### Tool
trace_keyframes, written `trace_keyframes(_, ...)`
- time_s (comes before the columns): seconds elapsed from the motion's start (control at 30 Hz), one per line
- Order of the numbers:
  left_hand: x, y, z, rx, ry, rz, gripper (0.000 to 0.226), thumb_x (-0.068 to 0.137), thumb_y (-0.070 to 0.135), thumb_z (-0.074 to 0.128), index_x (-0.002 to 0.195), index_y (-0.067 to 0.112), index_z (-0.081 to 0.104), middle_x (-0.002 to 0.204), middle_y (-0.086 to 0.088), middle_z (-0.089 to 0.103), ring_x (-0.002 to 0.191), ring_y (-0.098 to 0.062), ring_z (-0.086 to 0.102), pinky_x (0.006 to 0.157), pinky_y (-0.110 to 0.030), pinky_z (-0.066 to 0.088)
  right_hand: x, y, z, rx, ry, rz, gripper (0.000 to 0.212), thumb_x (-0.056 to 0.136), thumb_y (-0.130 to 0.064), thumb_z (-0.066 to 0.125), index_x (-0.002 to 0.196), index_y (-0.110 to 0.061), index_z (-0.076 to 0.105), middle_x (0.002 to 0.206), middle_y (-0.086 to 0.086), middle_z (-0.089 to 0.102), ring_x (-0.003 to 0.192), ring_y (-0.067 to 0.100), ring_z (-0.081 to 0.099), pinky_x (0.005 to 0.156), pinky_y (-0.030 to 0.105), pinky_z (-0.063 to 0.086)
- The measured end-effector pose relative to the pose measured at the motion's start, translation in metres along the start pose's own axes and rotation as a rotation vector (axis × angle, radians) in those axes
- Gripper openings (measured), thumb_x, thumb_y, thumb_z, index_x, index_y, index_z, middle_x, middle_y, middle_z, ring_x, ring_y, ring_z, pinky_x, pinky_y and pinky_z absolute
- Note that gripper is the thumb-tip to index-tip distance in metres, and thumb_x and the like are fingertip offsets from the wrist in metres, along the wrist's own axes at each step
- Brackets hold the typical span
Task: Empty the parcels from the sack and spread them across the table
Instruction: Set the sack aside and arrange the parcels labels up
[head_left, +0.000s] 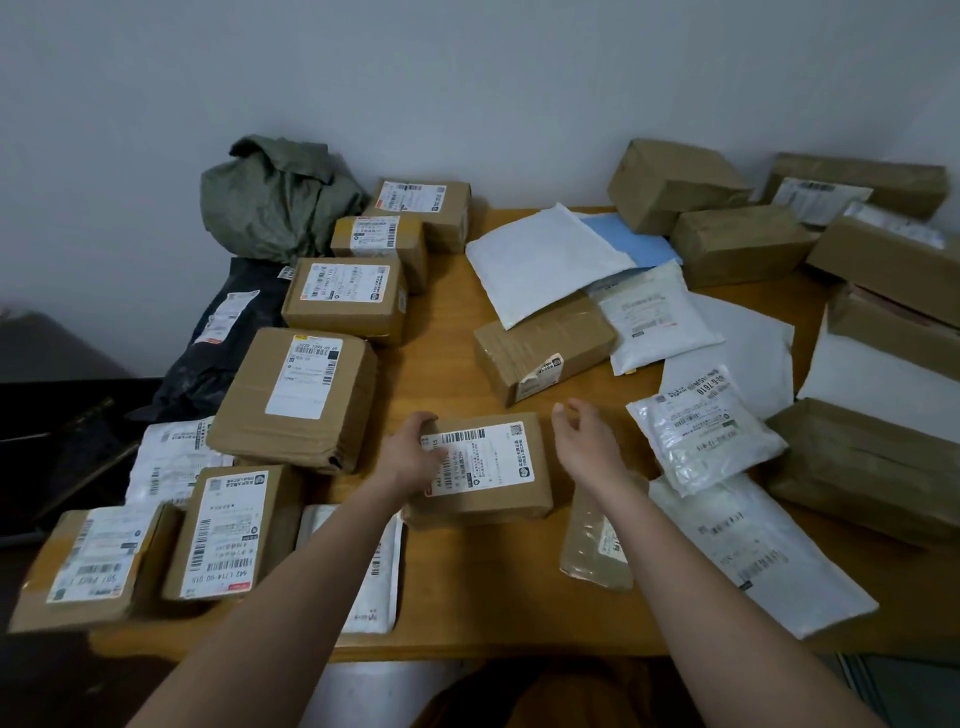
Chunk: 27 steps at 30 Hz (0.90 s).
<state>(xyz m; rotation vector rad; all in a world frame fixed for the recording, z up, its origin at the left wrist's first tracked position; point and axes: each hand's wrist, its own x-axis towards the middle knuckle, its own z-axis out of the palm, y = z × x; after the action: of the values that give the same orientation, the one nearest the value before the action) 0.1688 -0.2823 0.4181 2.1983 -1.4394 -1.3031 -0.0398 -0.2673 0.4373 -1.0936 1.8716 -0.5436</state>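
A brown cardboard parcel with a white label (483, 470) lies flat near the middle of the wooden table (447, 364). My left hand (415, 449) grips its left end, thumb over the top edge. My right hand (587, 441) hovers just to the right of the parcel, fingers apart, touching nothing. A crumpled green sack (275, 197) lies at the table's far left corner against the wall. Several brown boxes and white mailer bags cover both sides of the table.
A column of labelled boxes (343, 296) runs down the left side. A black poly bag (223, 332) hangs off the left edge. White mailers (545, 260) and brown boxes (737, 244) crowd the right side. A small taped packet (597, 545) lies under my right forearm.
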Motion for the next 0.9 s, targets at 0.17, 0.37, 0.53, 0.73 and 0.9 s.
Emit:
trace_keyframes(0.17, -0.006, -0.002, -0.01, -0.052, -0.134, -0.036, 0.022, 0.093, 0.02, 0.06, 0.114, 0.016, 0.057, 0.103, -0.007, 0.063, 0.08, -0.016, 0.063, 0.058, -0.025, 0.051, -0.004, -0.006, 0.015, -0.128, -0.131, -0.025, 0.054, 0.102, -0.044, 0.031, 0.146, -0.014, 0.034, 0.145, 0.01, 0.044, 0.131, 0.027, 0.043, 0.102, 0.04, 0.04)
trace_keyframes(0.37, -0.007, -0.015, -0.018, -0.025, -0.188, -0.101, 0.024, 0.088, 0.036, 0.065, 0.099, 0.016, 0.059, 0.096, -0.007, 0.066, 0.09, -0.02, 0.063, 0.073, -0.032, 0.05, -0.007, -0.008, 0.025, -0.267, -0.351, 0.14, 0.057, 0.102, -0.047, 0.029, 0.143, -0.009, 0.041, 0.14, 0.012, 0.046, 0.121, 0.035, 0.049, 0.079, 0.046, 0.055)
trace_keyframes(0.53, -0.006, -0.018, -0.022, 0.103, -0.255, -0.123, 0.051, 0.076, 0.043, 0.077, 0.106, 0.005, 0.061, 0.1, -0.009, 0.069, 0.092, -0.021, 0.065, 0.076, -0.032, 0.053, -0.006, -0.006, 0.03, -0.336, -0.377, 0.228, 0.066, 0.098, -0.052, 0.035, 0.149, -0.012, 0.029, 0.149, 0.011, 0.036, 0.125, 0.036, 0.046, 0.078, 0.044, 0.058)
trace_keyframes(0.73, -0.008, -0.016, -0.019, 0.115, -0.297, -0.139, 0.044, 0.071, 0.039, 0.081, 0.096, 0.01, 0.059, 0.095, -0.007, 0.07, 0.092, -0.021, 0.066, 0.077, -0.033, 0.054, -0.006, -0.004, 0.03, -0.462, -0.346, 0.128, 0.061, 0.101, -0.047, 0.032, 0.142, -0.003, 0.041, 0.142, 0.015, 0.046, 0.125, 0.033, 0.048, 0.097, 0.041, 0.048)
trace_keyframes(0.9, -0.011, -0.012, -0.016, 0.179, -0.286, -0.136, 0.042, 0.075, 0.041, 0.079, 0.095, 0.008, 0.062, 0.096, -0.007, 0.066, 0.091, -0.02, 0.062, 0.073, -0.029, 0.05, 0.003, 0.008, 0.03, -0.504, -0.346, 0.106, 0.063, 0.098, -0.052, 0.034, 0.133, -0.002, 0.051, 0.132, 0.014, 0.058, 0.119, 0.03, 0.055, 0.091, 0.033, 0.045)
